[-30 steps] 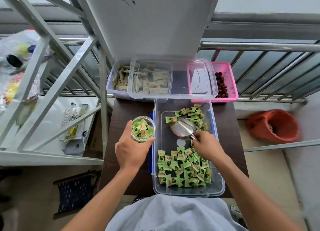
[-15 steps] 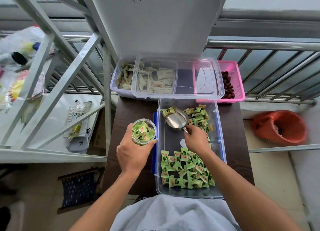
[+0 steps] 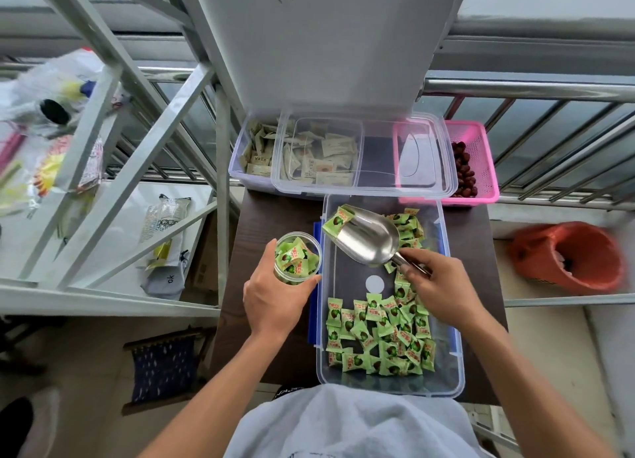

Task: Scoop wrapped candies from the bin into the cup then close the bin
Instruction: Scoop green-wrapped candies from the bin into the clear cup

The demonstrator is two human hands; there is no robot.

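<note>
A clear bin (image 3: 450, 371) on a dark table holds several green wrapped candies (image 3: 378, 337), mostly at its near end and far right corner. My left hand (image 3: 275, 296) grips a small clear cup (image 3: 297, 258) full of green candies, just left of the bin. My right hand (image 3: 443, 285) holds the handle of a metal scoop (image 3: 369, 239), raised over the bin's far half. One green candy (image 3: 338, 221) sits at the scoop's lip, pointing toward the cup. The bin's clear lid (image 3: 378, 186) rests on the containers behind.
Behind the bin stand a clear box of beige packets (image 3: 254, 155) and a pink basket (image 3: 481, 148) of dark red fruit. A white metal rack (image 3: 137, 155) stands left, a railing (image 3: 532, 90) behind, and an orange bucket (image 3: 567, 258) on the floor at right.
The scoop lifted from the bin floor and swung left toward the cup, carrying one candy at its lip. My left hand and the cup stayed put.
</note>
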